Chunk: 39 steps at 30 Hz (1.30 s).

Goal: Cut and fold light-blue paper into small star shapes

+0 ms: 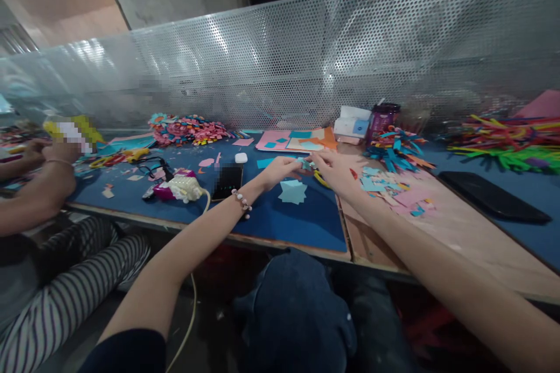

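My left hand, with a beaded bracelet on its wrist, pinches a small light-blue piece of paper. From the other side my right hand closes its fingers on the same piece. The paper looks folded or crumpled between the fingertips; its exact shape is partly hidden. A yellow curved handle, perhaps of scissors, shows beneath my right hand; I cannot tell whether that hand touches it. Just below the hands, a loose stack of light-blue paper squares lies fanned out on the blue table top.
Left lie a phone, a white case and a power strip with a cable. Paper scraps, a dark phone and coloured strips lie right. A perforated metal screen stands behind. Another person's hand works far left.
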Each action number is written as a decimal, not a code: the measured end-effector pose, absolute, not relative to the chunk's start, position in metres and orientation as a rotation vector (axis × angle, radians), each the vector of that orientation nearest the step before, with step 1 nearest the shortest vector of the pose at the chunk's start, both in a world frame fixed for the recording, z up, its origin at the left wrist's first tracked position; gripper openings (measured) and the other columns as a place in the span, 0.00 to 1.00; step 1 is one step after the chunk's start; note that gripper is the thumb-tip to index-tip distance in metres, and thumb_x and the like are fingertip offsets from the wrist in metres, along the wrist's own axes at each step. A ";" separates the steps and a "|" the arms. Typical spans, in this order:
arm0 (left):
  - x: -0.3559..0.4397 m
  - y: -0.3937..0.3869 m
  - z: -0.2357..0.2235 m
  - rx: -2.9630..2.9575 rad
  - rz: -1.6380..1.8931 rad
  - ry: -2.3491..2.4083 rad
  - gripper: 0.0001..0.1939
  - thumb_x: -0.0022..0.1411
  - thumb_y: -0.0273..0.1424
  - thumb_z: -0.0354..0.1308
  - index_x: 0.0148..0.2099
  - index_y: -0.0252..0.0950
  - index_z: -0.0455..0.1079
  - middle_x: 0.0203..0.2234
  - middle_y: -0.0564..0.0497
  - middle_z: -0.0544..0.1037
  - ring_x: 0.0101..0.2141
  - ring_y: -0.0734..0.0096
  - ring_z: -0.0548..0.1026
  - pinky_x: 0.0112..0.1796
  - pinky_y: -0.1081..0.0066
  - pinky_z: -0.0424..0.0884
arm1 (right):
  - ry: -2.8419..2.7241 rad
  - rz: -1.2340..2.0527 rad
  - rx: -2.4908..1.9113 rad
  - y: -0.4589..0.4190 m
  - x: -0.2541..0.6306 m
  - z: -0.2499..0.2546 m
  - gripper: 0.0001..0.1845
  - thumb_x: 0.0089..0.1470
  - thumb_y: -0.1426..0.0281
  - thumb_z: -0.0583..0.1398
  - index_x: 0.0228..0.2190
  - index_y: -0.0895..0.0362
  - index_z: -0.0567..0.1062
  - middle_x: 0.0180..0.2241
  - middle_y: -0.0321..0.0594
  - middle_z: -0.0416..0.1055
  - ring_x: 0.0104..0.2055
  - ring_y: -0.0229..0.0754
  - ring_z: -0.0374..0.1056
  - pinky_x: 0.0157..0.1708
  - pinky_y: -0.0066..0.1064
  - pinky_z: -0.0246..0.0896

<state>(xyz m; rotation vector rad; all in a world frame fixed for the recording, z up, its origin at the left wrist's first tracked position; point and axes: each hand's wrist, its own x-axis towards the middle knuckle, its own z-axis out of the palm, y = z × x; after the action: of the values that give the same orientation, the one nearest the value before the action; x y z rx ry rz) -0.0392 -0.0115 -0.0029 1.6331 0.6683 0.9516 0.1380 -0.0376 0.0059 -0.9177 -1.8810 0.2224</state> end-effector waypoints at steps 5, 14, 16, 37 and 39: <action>-0.040 -0.016 0.001 1.712 0.889 0.696 0.22 0.55 0.43 0.59 0.40 0.27 0.73 0.35 0.38 0.79 0.39 0.63 0.76 0.43 0.62 0.69 | -1.635 0.954 -0.882 -0.026 0.146 0.002 0.15 0.46 0.57 0.63 0.23 0.57 0.75 0.23 0.37 0.71 0.29 0.39 0.66 0.31 0.31 0.59; -0.038 -0.013 -0.004 1.839 0.832 0.718 0.23 0.57 0.44 0.56 0.41 0.26 0.73 0.35 0.38 0.79 0.37 0.66 0.76 0.43 0.63 0.68 | -1.537 1.198 -0.876 -0.017 0.146 -0.012 0.20 0.36 0.56 0.68 0.27 0.59 0.77 0.22 0.35 0.70 0.24 0.33 0.60 0.24 0.26 0.51; -0.038 -0.013 -0.004 1.831 0.826 0.715 0.23 0.57 0.44 0.56 0.40 0.26 0.73 0.35 0.37 0.79 0.36 0.66 0.76 0.43 0.63 0.68 | -1.566 1.165 -0.867 -0.016 0.146 -0.013 0.20 0.38 0.56 0.67 0.28 0.59 0.76 0.22 0.35 0.69 0.24 0.32 0.59 0.24 0.26 0.51; -0.042 -0.012 0.001 1.988 0.912 0.833 0.19 0.57 0.44 0.55 0.39 0.30 0.71 0.35 0.42 0.79 0.37 0.67 0.76 0.33 0.71 0.65 | -1.723 0.611 -1.007 -0.024 0.141 -0.007 0.14 0.49 0.60 0.58 0.29 0.59 0.73 0.28 0.40 0.71 0.29 0.39 0.64 0.31 0.31 0.57; -0.042 -0.012 0.001 1.974 0.921 0.821 0.19 0.57 0.44 0.56 0.38 0.30 0.72 0.35 0.42 0.79 0.37 0.67 0.76 0.33 0.72 0.64 | -1.743 0.589 -1.007 -0.024 0.141 -0.006 0.14 0.50 0.60 0.57 0.29 0.59 0.73 0.28 0.40 0.70 0.29 0.39 0.64 0.31 0.31 0.57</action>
<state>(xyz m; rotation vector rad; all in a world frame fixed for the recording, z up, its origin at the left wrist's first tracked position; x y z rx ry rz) -0.0421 -0.0123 0.0009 1.9738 0.8207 0.9213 0.1414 -0.0243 -0.0061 -1.0073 -1.7425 0.5889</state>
